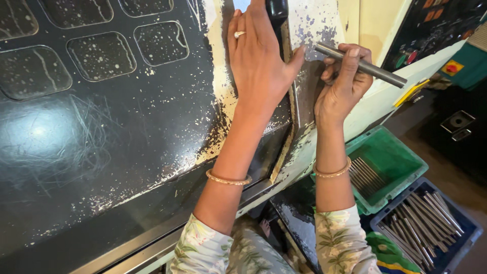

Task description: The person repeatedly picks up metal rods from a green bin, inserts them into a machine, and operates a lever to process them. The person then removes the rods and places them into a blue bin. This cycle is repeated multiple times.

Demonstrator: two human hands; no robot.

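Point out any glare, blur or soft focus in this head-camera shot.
Head view: a bright glare patch sits on the scratched black machine door; the left hand and the right hand holding a metal rod look sharp; the blue crate sits dimmer.

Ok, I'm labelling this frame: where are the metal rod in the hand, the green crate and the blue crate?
metal rod (pixel 375 70): head view, mid-shaft beyond the right hand's fingers.
green crate (pixel 401 163): head view, bare inner floor.
blue crate (pixel 469 226): head view, right rim.
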